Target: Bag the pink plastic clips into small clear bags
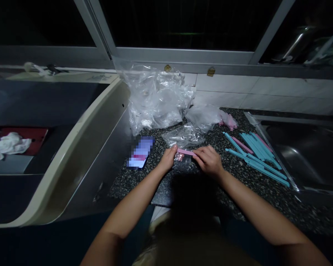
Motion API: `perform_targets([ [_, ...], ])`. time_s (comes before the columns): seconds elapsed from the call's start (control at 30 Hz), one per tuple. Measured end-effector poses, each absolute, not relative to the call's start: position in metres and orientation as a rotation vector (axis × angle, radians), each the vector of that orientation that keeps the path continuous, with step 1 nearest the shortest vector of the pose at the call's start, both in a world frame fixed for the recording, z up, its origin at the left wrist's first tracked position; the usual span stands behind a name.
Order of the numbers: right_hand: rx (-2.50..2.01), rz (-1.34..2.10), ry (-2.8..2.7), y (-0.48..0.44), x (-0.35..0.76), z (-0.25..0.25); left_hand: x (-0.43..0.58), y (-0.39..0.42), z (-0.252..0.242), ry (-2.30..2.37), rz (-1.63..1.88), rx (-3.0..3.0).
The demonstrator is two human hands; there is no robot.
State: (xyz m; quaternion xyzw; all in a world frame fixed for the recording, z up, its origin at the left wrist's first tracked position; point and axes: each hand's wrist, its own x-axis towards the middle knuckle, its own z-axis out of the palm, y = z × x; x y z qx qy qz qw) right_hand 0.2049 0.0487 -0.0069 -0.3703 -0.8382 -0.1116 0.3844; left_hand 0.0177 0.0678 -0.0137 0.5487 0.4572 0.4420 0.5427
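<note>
A flat pink plastic strip (pixel 185 152) spans the gap between my two hands above the dark speckled counter. My left hand (pixel 168 158) pinches its left end, and the fingers of my right hand (pixel 209 159) are closed on its right end. Under the strip, a small clear plastic bag (pixel 183 162) hangs or lies near my left fingers; whether they grip it too is unclear. Just beyond my hands lies a crumpled clear bag (pixel 184 135). To the right, several blue strips (pixel 259 149) are spread out with a few pink strips (pixel 242 145) among them.
A big heap of clear plastic bags (pixel 158 96) rests against the tiled wall, with small pink pieces (pixel 228 121) beside another bag (pixel 202 116). A phone (pixel 141 152) lies left of my hands. A bulky machine (pixel 80 147) stands at the left, a steel sink (pixel 313 155) at the right.
</note>
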Motion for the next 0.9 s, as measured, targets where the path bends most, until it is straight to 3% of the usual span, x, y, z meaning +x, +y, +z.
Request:
perform_targets([
  [0.9, -0.925, -0.279, -2.135, 0.0486, 0.2055, -0.0059, 0.0201, 0.0667, -0.0169, 1.121, 1.065, 1.312],
])
